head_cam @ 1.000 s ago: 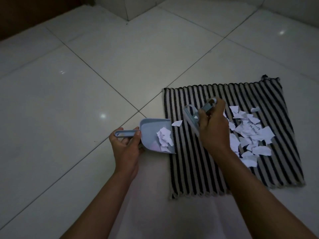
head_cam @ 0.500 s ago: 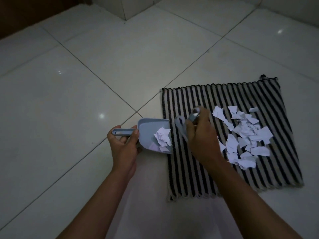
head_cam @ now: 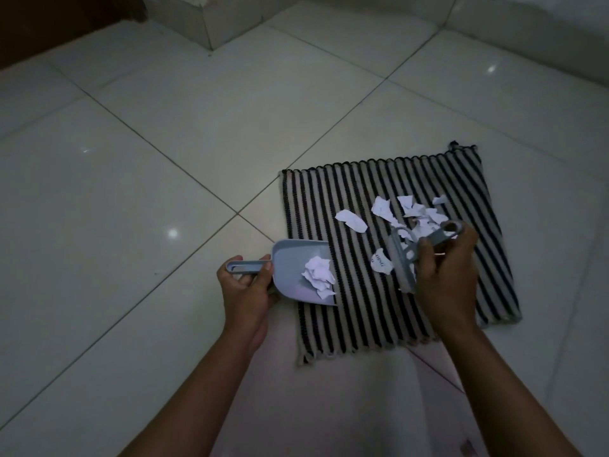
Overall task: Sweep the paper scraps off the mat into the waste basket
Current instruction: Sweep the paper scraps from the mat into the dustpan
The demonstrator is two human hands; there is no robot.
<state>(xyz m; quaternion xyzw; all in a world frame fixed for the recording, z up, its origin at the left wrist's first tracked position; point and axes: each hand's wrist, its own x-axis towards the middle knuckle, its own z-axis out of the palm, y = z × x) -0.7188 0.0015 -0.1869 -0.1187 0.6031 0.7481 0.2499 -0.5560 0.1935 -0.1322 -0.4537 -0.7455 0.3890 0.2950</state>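
Two bare forearms are seen rising from the lower edge of the frame toward its centre. The left hand (head_cam: 245, 286) is clenched around the slotted handle of a small grey-blue dustpan (head_cam: 298, 275); its grip is closed on that handle. The dustpan is held with its long axis running left to right, handle pointing toward the left of the frame and open mouth toward the right, its lip resting at the left border of the striped mat (head_cam: 329, 324). A small heap of crumpled paper scraps (head_cam: 318, 275) is gathered inside the pan near its mouth.

To the right of centre, the right hand (head_cam: 445, 278) is wrapped around the handle of a grey hand brush (head_cam: 403, 262); its grip is closed on the brush. The brush handle is angled toward the upper right, while the brush head runs roughly up and down the frame, set on the mat. One scrap with print on it (head_cam: 380, 261) is lying just left of the brush head.

Farther up the mat, a loose scrap (head_cam: 351, 220) is lying alone, and a denser cluster of scraps (head_cam: 412, 211) is spread above the brush. The mat's stripes run from near to far. It is laid on a pale tiled floor (head_cam: 148, 159), with a tiled wall corner (head_cam: 211, 21) at the upper centre.
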